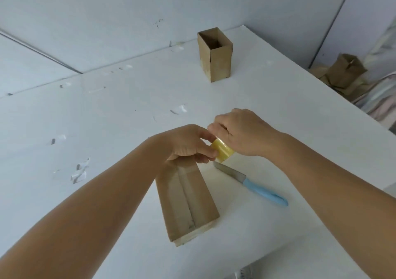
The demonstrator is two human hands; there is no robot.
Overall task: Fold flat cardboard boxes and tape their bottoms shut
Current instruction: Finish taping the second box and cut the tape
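- A person's two bare arms reach over a white counter (128, 111), seen from above.
- A brown cardboard box (188, 201) lies on its side on the counter, its long face up with a seam running down the middle. It sits just under the left forearm.
- The left hand (188, 143) rests at the far end of the box, fingers curled and pinching the edge of a yellowish tape roll (222, 151).
- The right hand (242, 133) grips the roll from the other side, fingers wrapped round it. Both hands meet on the roll, above the box's far end.
- A knife (252, 185) with a light blue handle lies on the counter just right of the box, blade pointing towards the hands.
- A finished box (215, 54) stands upright and open-topped, well apart at the counter's far side.
- More cardboard (342, 75) is piled beyond the counter's right edge.
- The box looks light and fairly stiff, likely to slide or dent if pressed hard; holding it at a folded end should steady it.
- The tape is probably thin and sticky, best held by its free end and the roll's sides.
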